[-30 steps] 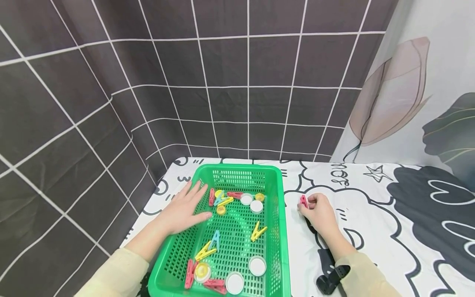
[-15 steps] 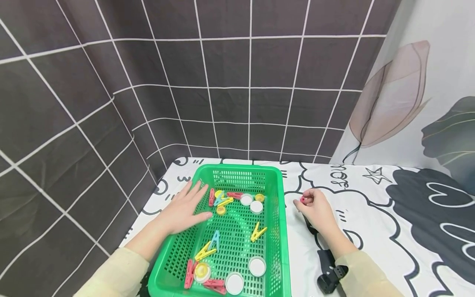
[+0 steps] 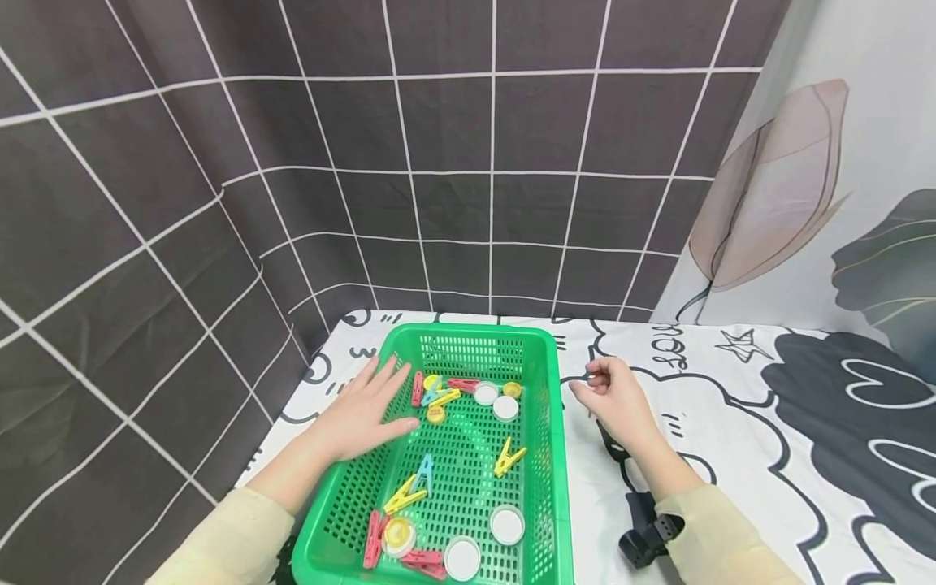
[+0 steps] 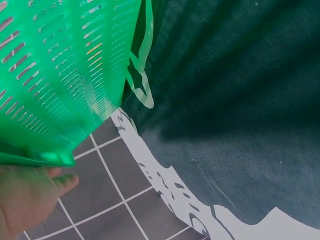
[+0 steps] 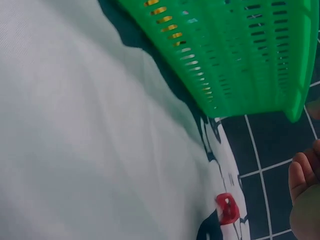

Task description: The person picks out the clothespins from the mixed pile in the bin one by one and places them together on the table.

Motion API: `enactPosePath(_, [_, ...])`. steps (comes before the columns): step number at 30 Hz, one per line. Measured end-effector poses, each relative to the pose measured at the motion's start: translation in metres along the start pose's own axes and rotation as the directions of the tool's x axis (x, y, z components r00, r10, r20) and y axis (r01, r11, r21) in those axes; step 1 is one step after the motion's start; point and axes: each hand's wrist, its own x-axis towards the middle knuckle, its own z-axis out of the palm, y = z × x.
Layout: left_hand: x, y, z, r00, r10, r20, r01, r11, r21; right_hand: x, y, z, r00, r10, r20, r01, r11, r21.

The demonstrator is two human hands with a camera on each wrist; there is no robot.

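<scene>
My left hand (image 3: pixel 369 414) lies with straight, spread fingers over the left rim of a green plastic basket (image 3: pixel 552 455); in the left wrist view its fingers (image 4: pixel 30 195) are at the basket rim. On the basket floor are red clothespins (image 3: pixel 373 540), yellow clothespins (image 3: pixel 508 457), blue clothespins (image 3: pixel 424 474), white caps (image 3: pixel 507 524) and yellow caps (image 3: pixel 435 414). My right hand (image 3: pixel 617 406) is right of the basket, thumb and fingertips apart, nothing showing between them. A blurred red clothespin (image 5: pixel 228 208) shows over the cloth in the right wrist view, apart from the hand; the head view hides it.
A white cloth (image 3: pixel 724 455) with black cartoon drawings covers the table. Dark curtains with white grid lines (image 3: pixel 453 203) stand behind and to the left. A leaf-print curtain (image 3: pixel 775 179) hangs at the right. A black strap device (image 3: pixel 647 532) is on the right wrist.
My right hand has moved slightly forward and its fingers have parted; the red clothespin it pinched no longer shows in it. The left hand and basket have stayed put.
</scene>
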Motion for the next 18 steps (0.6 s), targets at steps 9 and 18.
enactPosePath(9, [-0.001,0.000,0.001,1.000,0.001,0.007,-0.001,1.000,0.008,0.002,-0.018,0.003,0.999,-0.026,-0.035,0.029,0.995,0.096])
enactPosePath(18, [0.000,0.000,0.000,1.000,-0.006,0.011,0.006,1.000,0.001,0.004,-0.033,0.010,0.996,-0.067,-0.066,0.077,0.983,0.164])
